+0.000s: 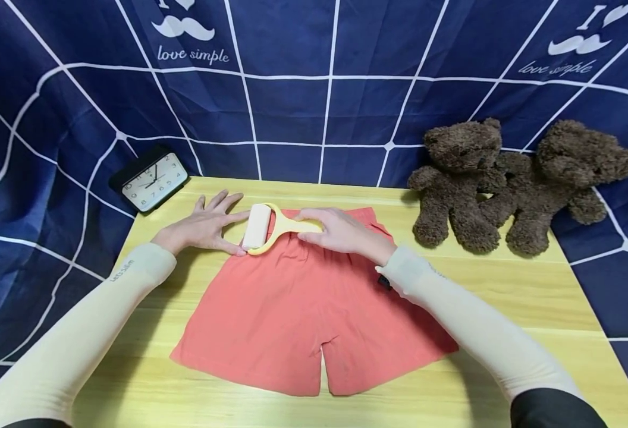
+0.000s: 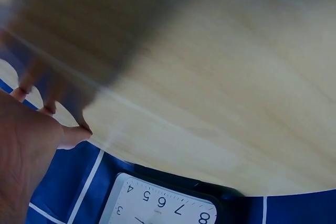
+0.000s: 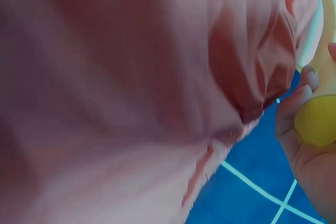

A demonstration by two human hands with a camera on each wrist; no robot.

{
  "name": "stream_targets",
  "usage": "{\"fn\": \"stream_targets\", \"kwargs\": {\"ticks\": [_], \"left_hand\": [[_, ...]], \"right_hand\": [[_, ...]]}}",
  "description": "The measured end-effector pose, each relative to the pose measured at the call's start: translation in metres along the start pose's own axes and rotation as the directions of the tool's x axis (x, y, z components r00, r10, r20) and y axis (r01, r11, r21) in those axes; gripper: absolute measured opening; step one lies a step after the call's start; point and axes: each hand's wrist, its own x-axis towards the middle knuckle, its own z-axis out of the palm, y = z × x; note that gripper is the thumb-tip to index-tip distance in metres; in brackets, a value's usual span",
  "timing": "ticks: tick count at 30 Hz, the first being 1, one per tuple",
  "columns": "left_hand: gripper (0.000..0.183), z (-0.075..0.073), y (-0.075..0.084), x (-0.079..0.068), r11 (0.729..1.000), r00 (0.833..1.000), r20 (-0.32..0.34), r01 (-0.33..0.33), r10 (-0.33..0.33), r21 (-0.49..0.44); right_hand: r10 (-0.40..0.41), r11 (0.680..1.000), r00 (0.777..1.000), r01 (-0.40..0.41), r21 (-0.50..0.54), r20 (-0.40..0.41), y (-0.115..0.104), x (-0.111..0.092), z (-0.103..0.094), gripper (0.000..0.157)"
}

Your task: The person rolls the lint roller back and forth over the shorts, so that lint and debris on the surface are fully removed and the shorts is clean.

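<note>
Coral-red shorts [image 1: 271,315] lie spread on the wooden table, legs toward me. My right hand [image 1: 341,230] grips the yellow handle of a lint roller [image 1: 257,227]; its white roll sits at the left end of the waistband. In the right wrist view, fingers curl round the yellow handle end [image 3: 317,121], and the gathered waistband shows beside them. My left hand [image 1: 207,224] rests at the waistband's left corner, fingers spread and fairly straight, with the thumb and index finger either side of the roll. The left wrist view shows that hand [image 2: 31,140] low over the table.
A black-cased clock [image 1: 154,181] stands at the table's back left corner. Two brown teddy bears [image 1: 455,184] sit side by side at the back right. Blue cloth [image 1: 292,107] with white lines hangs behind and along the sides of the wooden table [image 1: 517,285].
</note>
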Motion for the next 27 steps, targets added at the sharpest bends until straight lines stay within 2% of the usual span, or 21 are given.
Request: {"fn": "stream_targets", "kwargs": {"ticks": [9, 16, 21, 27], "left_hand": [[0.109, -0.002, 0.009, 0.004, 0.999, 1.0, 0.02, 0.019, -0.02, 0.037], [0.108, 0.0, 0.014, 0.005, 0.999, 0.999, 0.025, 0.021, -0.021, 0.024], [0.109, -0.003, 0.014, 0.004, 0.999, 1.0, 0.015, 0.015, -0.016, 0.047], [0.11, -0.006, 0.013, 0.001, 0.998, 0.999, 0.032, 0.028, -0.03, 0.048]], "right_hand": [[-0.07, 0.996, 0.995, 0.073, -0.043, 0.077, 0.005, 0.002, -0.027, 0.031], [-0.038, 0.998, 0.993, 0.044, -0.05, 0.116, 0.009, -0.004, -0.037, 0.027], [-0.058, 0.995, 0.992, 0.066, -0.068, 0.115, 0.015, -0.01, -0.046, 0.032], [-0.032, 0.999, 0.992, 0.035, -0.026, 0.124, 0.027, -0.019, -0.055, 0.029]]}}
